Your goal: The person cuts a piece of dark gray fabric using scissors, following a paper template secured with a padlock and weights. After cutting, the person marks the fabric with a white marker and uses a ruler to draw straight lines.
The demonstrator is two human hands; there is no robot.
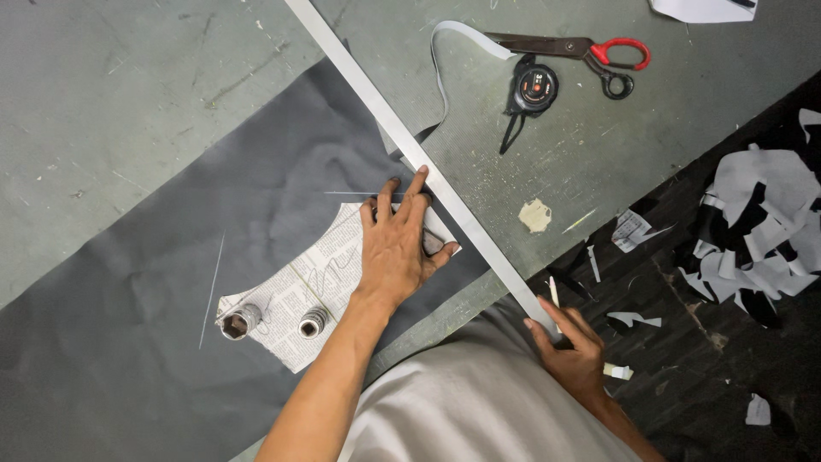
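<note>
Both hands steady a long ruler over paper and cloth at the frame's centre.

The left hand [396, 248] lies flat, fingers spread, pressing the newsprint pattern [325, 282], its fingertips touching the ruler [410, 154]. The right hand [571, 345], at lower right, pinches the ruler's near end with its fingers closed around a white chalk stick [553, 293]. The ruler runs diagonally from top centre down to that hand, crossing the table edge. The pattern rests on dark grey cloth [171, 282], which spreads across the left and centre of the green table [111, 94]. Two metal sockets [275, 322] stand on the pattern's lower left. At upper right lie a tape measure [535, 89] and red-handled scissors [581, 51], well apart from the hands. Scraps [761, 231] litter the dark floor at right.
</note>
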